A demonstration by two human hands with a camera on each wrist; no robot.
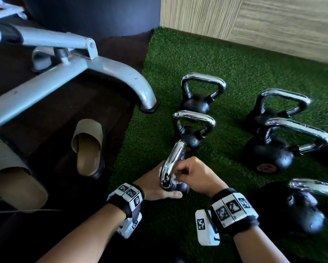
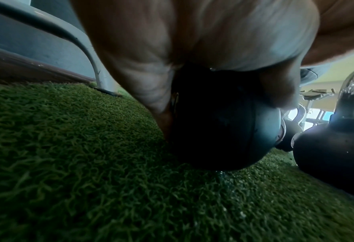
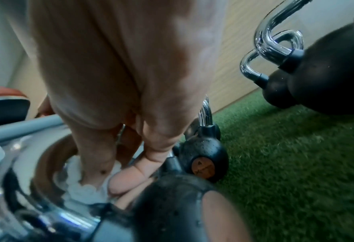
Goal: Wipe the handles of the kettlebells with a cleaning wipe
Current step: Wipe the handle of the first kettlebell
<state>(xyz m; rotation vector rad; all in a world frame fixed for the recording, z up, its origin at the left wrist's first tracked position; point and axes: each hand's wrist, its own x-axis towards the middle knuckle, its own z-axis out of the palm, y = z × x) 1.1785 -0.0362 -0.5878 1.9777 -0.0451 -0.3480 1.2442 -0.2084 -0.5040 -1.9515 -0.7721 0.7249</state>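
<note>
A small black kettlebell (image 1: 179,187) lies tipped on the green turf, its chrome handle (image 1: 171,164) pointing away from me. My left hand (image 1: 153,185) cups its ball from the left, with the thumb under it; in the left wrist view the left hand (image 2: 192,41) wraps over the dark kettlebell (image 2: 213,127). My right hand (image 1: 189,173) pinches a white wipe (image 1: 175,179) against the near end of the handle. In the right wrist view the right hand's fingertips (image 3: 122,178) press the crumpled wipe (image 3: 82,188) onto the chrome handle (image 3: 26,188).
Several other chrome-handled kettlebells stand on the turf (image 1: 225,59), the nearest (image 1: 191,137) just beyond the held one, and others to the right (image 1: 273,154). A grey bench frame (image 1: 110,71) and beige slippers (image 1: 89,147) lie to the left. A wood-look wall (image 1: 254,21) closes the back.
</note>
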